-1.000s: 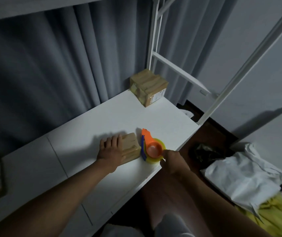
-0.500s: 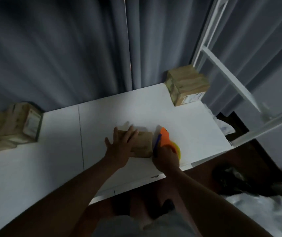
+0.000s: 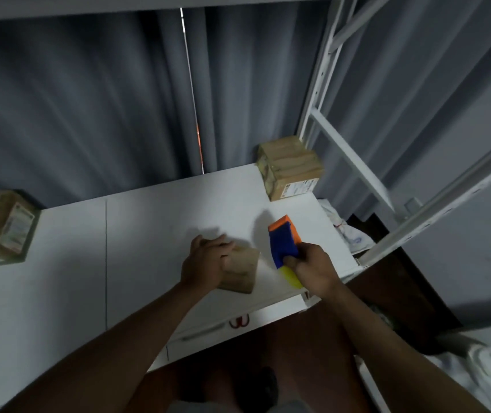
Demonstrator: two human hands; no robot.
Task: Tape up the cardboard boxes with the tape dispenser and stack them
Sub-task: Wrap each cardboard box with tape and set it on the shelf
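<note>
The fingers of the right hand (image 3: 312, 268) are curled tightly round the handle of the tape dispenser (image 3: 284, 245), which is now lifted clear of the white table (image 3: 149, 234); half a second ago it was still being grasped low beside the box, and a second ago it lay flat on the table with the hand only reaching for it. The dispenser's blue and orange head is tilted up and away, and its yellow end shows below the fist. The fingers of the left hand (image 3: 208, 262) are bent over the top and near side of the small cardboard box (image 3: 239, 274), where earlier they were spread flat upon it. The box appears to be tipped up on an edge rather than lying flat as before, just left of the dispenser and near the table's front edge.

Farther out, a taped box with a label (image 3: 290, 168) is seen at the far right corner of the table, against the white metal frame (image 3: 351, 150). Another labelled box (image 3: 0, 228) is seen at the left edge. Grey curtains (image 3: 89, 99) hang behind the table.
</note>
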